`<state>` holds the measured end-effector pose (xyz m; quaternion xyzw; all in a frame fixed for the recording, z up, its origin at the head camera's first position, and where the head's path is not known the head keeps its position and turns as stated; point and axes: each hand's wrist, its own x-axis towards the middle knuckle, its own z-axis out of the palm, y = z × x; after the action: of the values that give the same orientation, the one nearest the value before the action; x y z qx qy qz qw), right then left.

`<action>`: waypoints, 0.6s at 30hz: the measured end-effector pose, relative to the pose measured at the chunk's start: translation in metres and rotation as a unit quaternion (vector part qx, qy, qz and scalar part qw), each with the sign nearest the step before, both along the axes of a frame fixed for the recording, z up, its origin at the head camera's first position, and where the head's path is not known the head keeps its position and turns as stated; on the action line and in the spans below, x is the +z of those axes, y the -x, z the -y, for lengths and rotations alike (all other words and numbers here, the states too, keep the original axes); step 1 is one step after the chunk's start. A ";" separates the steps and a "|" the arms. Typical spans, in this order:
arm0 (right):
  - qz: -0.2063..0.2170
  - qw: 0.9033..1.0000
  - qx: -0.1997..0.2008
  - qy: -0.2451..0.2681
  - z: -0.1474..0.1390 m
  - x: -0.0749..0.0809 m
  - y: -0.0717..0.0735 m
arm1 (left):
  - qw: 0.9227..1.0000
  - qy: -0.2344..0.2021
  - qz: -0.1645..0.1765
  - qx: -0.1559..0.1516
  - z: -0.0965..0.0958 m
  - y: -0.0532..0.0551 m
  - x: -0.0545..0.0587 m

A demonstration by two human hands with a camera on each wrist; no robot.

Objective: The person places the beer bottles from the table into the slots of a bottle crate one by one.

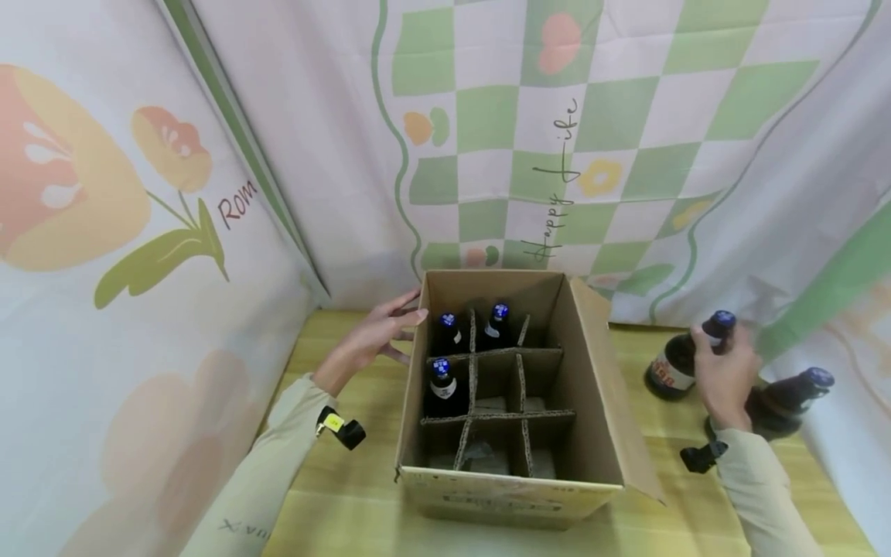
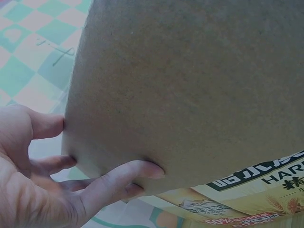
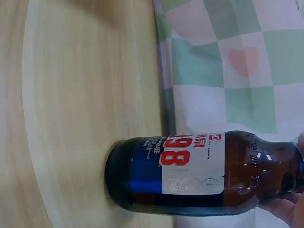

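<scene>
My right hand [image 1: 727, 371] grips a brown glass beer bottle [image 1: 674, 362] by its neck, to the right of the box. This bottle leans and has a blue cap; in the right wrist view the bottle [image 3: 192, 175] shows a white and blue label with red numerals. With spread fingers, my left hand [image 1: 376, 333] touches the left side of an open cardboard box [image 1: 592, 387]. In the left wrist view, fingertips [image 2: 149, 168] rest against the brown flap [image 2: 180, 85]. Three blue-capped bottles stand in the box: two in the back row [image 1: 497, 329] and one at middle left [image 1: 445, 394].
Cardboard dividers [image 1: 497, 415] split the box into several compartments. Another blue-capped bottle [image 1: 783, 402] stands beside and partly behind my right hand. A flap [image 1: 619, 387] sticks out on the box's right. Patterned curtains [image 1: 487, 178] border the wooden table [image 1: 355, 480].
</scene>
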<state>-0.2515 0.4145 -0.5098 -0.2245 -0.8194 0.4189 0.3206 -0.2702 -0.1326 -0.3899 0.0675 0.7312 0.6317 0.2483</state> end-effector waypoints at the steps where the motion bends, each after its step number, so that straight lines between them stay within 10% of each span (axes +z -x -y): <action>1: -0.004 1.000 0.001 0.003 0.000 0.000 -0.002 | 1.000 -0.001 0.000 0.000 -0.001 0.000 0.000; 18: 0.030 0.996 0.077 0.031 0.015 0.023 -0.023 | 1.000 -0.001 -0.002 0.001 0.001 -0.002 -0.001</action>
<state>-0.2286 0.3994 -0.4872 -0.1826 -0.8300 0.4610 0.2554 -0.2681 -0.1334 -0.3907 0.0682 0.7314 0.6323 0.2463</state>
